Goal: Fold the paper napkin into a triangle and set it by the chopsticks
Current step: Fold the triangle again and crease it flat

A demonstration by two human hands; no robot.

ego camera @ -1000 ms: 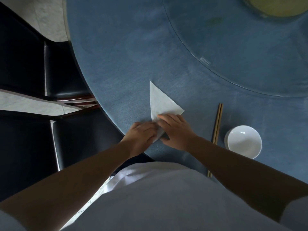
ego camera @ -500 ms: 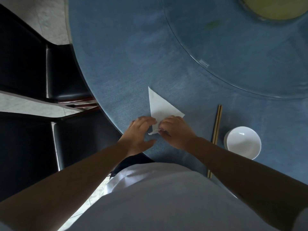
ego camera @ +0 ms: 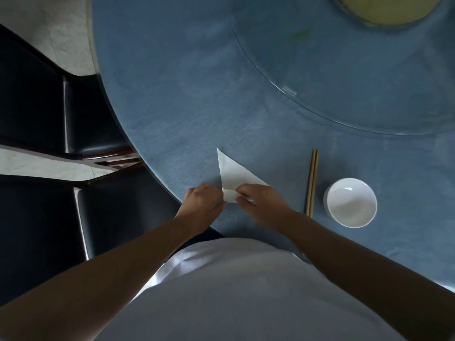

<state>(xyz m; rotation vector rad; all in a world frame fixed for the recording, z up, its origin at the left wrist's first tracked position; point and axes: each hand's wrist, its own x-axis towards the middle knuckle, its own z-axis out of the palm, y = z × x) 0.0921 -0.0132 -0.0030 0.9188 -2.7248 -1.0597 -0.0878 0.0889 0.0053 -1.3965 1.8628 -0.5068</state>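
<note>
A white paper napkin (ego camera: 232, 172) lies folded in a triangle on the blue table (ego camera: 187, 94), its sharp tip pointing away from me. My left hand (ego camera: 203, 205) pinches the napkin's near left corner. My right hand (ego camera: 261, 203) grips the near right edge, and a small folded flap shows between the two hands. The hands hide the napkin's near part. A pair of wooden chopsticks (ego camera: 312, 179) lies lengthwise to the right of the napkin, a hand's width away from it.
A white bowl (ego camera: 350, 202) stands just right of the chopsticks. A glass turntable (ego camera: 369, 77) covers the far right of the table, with a yellowish dish (ego camera: 384, 8) at the top. Two dark chairs (ego camera: 98, 124) stand at the left, against the table's edge.
Both hands have shifted from pressing flat on the napkin's near corner to pinching it, and a small flap of the near corner has lifted between them. The napkin's far tip stayed put.
</note>
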